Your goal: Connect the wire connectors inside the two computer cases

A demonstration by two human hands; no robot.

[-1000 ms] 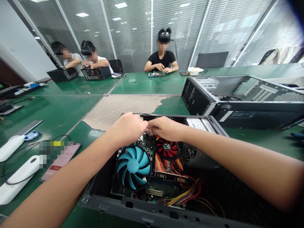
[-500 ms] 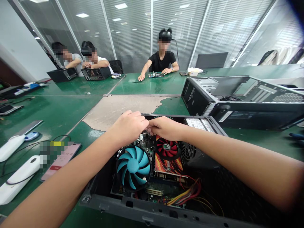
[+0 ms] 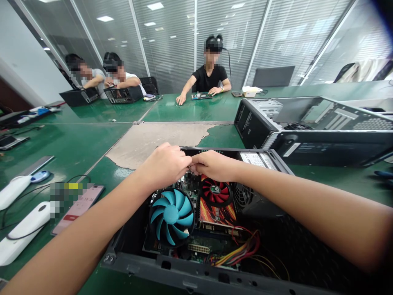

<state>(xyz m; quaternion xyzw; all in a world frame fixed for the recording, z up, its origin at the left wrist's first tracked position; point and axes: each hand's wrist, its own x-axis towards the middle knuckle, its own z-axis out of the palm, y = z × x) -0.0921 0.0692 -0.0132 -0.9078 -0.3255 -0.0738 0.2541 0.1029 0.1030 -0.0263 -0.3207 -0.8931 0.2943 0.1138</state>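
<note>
A black computer case (image 3: 144, 266) lies open in front of me. Over its far edge, my left hand (image 3: 166, 166) and my right hand (image 3: 211, 165) meet, fingers curled and fingertips pressed together. Whatever they pinch is hidden behind the fingers. Below the left hand sits a blue cooling fan (image 3: 171, 215) on the motherboard (image 3: 192, 186). A graphics card (image 3: 216, 212) with a red fan (image 3: 216, 191) lies just under the right hand. Loose coloured power cables (image 3: 242, 250) rest at the near side, beside a white connector socket (image 3: 199, 248).
Another opened computer case (image 3: 325, 147) stands at the right. A phone (image 3: 78, 209), white devices (image 3: 24, 233) and thin cables lie at the left. A bare worn patch (image 3: 159, 135) marks the green table (image 3: 92, 139). Several people work across it, one beside a circuit board (image 3: 202, 96).
My hands stay together in nearly the same place, with only a very slight shift of the fingers. Across the table, a person's hand has slid a little to the left.
</note>
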